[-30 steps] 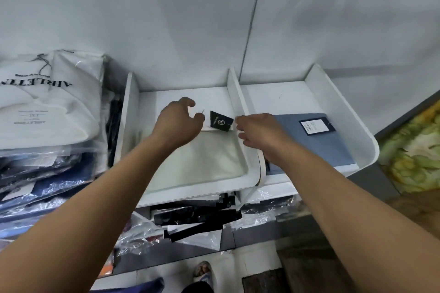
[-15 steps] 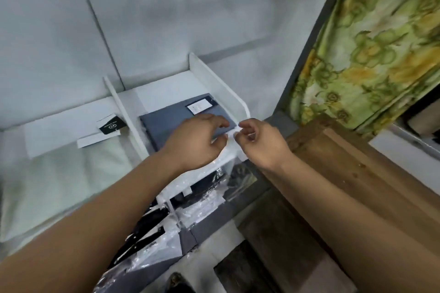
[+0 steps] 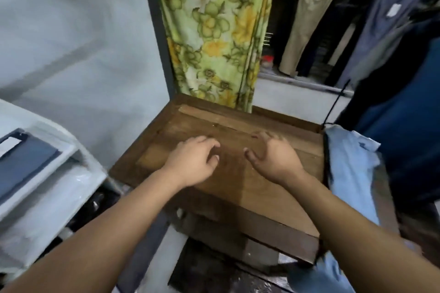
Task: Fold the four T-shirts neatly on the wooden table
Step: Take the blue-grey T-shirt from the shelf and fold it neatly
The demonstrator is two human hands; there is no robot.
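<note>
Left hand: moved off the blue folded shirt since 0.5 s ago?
Yes. The left hand has left the blue folded shirt in the white shelf and gone right, now over the wooden table, holding nothing.

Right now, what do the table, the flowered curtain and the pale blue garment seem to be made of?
Table: apparently wood; brown boards with grain and visible joints, dull worn finish. Flowered curtain: thin cloth, printed green and yellow, hanging in soft folds. Pale blue garment: soft matte fabric, perhaps cotton, crumpled over the table's right edge; blur hides the weave.
</note>
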